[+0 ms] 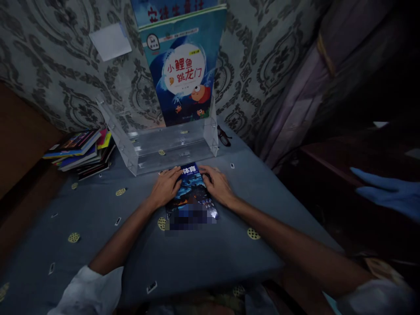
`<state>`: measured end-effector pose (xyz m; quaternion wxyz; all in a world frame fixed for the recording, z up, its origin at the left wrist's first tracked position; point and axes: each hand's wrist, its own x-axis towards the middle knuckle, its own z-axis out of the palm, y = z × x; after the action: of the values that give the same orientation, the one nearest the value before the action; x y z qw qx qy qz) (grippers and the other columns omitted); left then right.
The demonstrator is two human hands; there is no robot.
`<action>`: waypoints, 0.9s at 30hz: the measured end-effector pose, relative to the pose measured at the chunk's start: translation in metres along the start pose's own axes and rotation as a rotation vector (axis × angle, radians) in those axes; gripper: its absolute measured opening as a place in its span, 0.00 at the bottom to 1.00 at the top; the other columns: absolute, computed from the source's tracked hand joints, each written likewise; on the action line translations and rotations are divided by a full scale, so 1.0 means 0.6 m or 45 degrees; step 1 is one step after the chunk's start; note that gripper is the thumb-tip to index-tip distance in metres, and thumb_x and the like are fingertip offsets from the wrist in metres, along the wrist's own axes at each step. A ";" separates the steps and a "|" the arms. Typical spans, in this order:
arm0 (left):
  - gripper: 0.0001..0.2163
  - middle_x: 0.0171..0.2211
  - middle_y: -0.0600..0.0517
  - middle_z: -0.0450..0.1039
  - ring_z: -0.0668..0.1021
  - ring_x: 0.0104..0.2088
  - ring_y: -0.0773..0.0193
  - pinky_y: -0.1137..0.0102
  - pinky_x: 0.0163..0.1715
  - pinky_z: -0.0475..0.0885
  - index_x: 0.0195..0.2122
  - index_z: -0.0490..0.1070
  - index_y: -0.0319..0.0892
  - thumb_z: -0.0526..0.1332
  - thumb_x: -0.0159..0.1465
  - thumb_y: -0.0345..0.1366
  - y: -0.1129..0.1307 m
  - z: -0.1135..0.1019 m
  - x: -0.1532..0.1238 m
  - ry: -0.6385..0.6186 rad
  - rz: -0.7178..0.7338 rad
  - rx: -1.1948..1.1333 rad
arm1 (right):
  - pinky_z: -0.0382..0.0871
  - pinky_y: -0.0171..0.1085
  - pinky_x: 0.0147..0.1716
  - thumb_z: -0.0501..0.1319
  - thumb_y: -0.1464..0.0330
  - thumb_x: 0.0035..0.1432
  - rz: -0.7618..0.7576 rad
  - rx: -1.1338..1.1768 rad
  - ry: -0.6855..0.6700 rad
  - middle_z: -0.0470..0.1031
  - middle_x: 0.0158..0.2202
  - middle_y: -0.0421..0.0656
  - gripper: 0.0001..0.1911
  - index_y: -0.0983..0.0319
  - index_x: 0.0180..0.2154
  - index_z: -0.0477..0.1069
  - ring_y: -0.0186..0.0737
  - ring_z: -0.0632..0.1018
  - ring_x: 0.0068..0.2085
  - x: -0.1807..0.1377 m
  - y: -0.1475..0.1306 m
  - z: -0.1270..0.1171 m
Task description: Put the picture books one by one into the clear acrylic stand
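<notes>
A dark blue magazine [190, 188] with white characters at its top lies flat on the cloth-covered table; its lower part is blurred out by blocks. My left hand [166, 186] rests on the magazine's left side, its fingers stretched over the upper left corner. On the other side, my right hand [217, 183] touches the upper right edge, fingers extended and thumb apart. Just beyond both hands stands a clear acrylic book rack [170, 153]. It bears an upright children's book [183, 83] with a red fish on its cover, and another blue book [173, 12] shows behind it.
A stack of books [82, 151] sits at the table's back left. Dark glasses [224, 136] lie right of the rack. A pale paper [110, 41] is on the patterned wall. A curtain [292, 105] hangs at right, near a blue glove-like shape [390, 190].
</notes>
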<state>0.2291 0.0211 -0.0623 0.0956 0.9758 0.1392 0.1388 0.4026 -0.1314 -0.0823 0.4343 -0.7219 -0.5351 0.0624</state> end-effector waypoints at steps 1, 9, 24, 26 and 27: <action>0.19 0.64 0.41 0.67 0.70 0.64 0.53 0.52 0.65 0.62 0.61 0.68 0.40 0.52 0.71 0.34 0.003 0.002 0.007 -0.011 0.026 0.002 | 0.68 0.50 0.52 0.52 0.75 0.61 0.007 -0.001 0.006 0.81 0.46 0.47 0.23 0.61 0.55 0.71 0.50 0.76 0.49 0.000 0.000 0.000; 0.19 0.63 0.42 0.69 0.71 0.63 0.54 0.53 0.63 0.62 0.62 0.68 0.42 0.51 0.71 0.31 0.029 0.021 0.065 -0.041 0.172 0.000 | 0.69 0.50 0.52 0.52 0.75 0.61 0.001 0.007 0.029 0.81 0.46 0.47 0.24 0.61 0.58 0.69 0.50 0.76 0.49 0.000 0.007 0.005; 0.18 0.61 0.42 0.72 0.73 0.62 0.53 0.54 0.61 0.65 0.58 0.71 0.40 0.52 0.70 0.30 0.027 0.030 0.073 0.014 0.228 -0.007 | 0.69 0.49 0.55 0.52 0.76 0.59 0.060 0.058 0.001 0.82 0.45 0.47 0.25 0.62 0.57 0.69 0.49 0.77 0.51 0.013 0.016 0.001; 0.18 0.60 0.42 0.73 0.73 0.61 0.53 0.54 0.61 0.66 0.57 0.72 0.39 0.52 0.69 0.30 0.029 0.029 0.072 0.013 0.241 -0.008 | 0.69 0.48 0.54 0.53 0.76 0.59 0.061 0.066 0.000 0.83 0.45 0.46 0.25 0.62 0.57 0.69 0.49 0.78 0.50 0.014 0.019 0.002; 0.17 0.59 0.42 0.73 0.74 0.61 0.53 0.54 0.61 0.66 0.57 0.72 0.39 0.52 0.69 0.30 0.031 0.028 0.070 0.012 0.249 -0.007 | 0.69 0.48 0.54 0.53 0.76 0.59 0.058 0.070 0.002 0.82 0.45 0.46 0.24 0.62 0.57 0.69 0.48 0.78 0.50 0.015 0.020 0.002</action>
<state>0.2775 0.0137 -0.0636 0.0835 0.9838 0.0433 0.1525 0.4143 -0.1239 -0.0879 0.4528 -0.7219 -0.5161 0.0864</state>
